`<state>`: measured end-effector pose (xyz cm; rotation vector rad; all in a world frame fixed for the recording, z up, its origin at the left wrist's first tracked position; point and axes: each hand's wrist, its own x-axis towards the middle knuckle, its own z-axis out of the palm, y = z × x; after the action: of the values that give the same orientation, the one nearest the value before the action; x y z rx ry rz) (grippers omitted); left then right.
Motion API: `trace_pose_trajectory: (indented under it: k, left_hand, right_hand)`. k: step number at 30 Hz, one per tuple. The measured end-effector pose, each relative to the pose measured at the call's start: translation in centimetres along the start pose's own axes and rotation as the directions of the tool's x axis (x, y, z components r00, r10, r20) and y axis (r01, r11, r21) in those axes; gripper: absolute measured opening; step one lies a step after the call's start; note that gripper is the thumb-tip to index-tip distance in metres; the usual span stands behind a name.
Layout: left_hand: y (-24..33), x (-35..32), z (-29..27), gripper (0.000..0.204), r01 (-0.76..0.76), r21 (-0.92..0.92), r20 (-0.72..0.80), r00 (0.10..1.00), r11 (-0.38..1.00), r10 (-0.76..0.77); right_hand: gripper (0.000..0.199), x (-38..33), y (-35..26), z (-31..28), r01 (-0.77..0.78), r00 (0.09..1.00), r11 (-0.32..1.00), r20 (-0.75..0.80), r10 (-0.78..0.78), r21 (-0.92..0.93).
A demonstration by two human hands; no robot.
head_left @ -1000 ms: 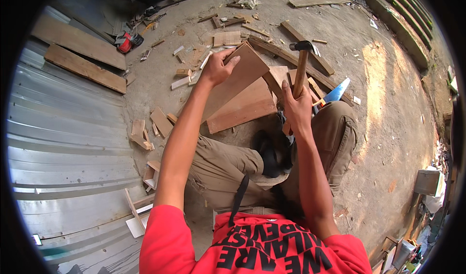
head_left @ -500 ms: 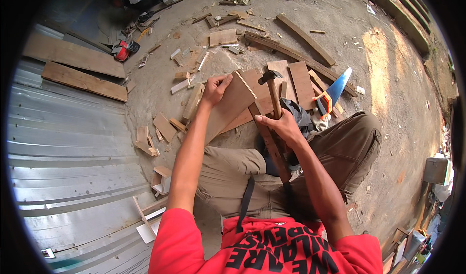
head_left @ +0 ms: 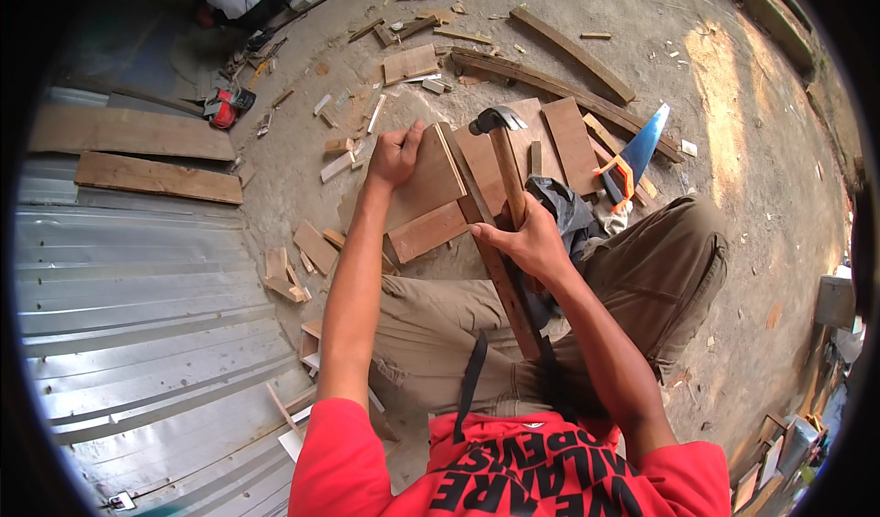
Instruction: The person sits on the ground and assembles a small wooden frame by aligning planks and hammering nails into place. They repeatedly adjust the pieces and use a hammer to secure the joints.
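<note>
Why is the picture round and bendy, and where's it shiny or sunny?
Head view: a fisheye lens leaves black corners and bends edges near the rim; in the head view, glare whitens the metal at left and the hammer glints; in the head view, sunlight patches the ground at upper right.

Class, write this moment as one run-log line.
left hand: holding flat brown wooden panel; right hand: gripping brown wooden-handled claw hammer; nearby: tapered blue-bladed handsaw

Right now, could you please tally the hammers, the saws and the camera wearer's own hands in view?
Hammer: 1
Saw: 1
Hands: 2, the left hand on a board and the right hand around the hammer
Total: 4
</note>
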<state>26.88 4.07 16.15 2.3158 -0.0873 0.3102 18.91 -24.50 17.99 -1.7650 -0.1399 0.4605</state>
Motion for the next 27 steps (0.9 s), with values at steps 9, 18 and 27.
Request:
trace_pose_trajectory:
  k: [9, 18, 27]
  left_hand:
    - [-5.7, -2.3, 7.3, 0.063, 0.256, 0.531, 0.224, 0.877, 0.807, -0.425]
    - [-8.0, -2.9, 10.8, 0.069, 0.279, 0.516, 0.27, 0.844, 0.81, -0.463]
    - [-9.0, -3.6, 10.7, 0.069, 0.257, 0.497, 0.263, 0.866, 0.829, -0.426]
  right_hand:
    - [0.055, 3.2, 10.3, 0.0, -0.145, 0.975, 0.969, -0.198, 0.106, -0.198]
    - [0.038, 2.6, 12.5, 0.8, -0.079, 0.985, 0.943, -0.17, 0.025, -0.323]
    - [0.027, 3.8, 6.7, 4.7, 0.239, 0.964, 0.903, -0.021, -0.264, -0.358]
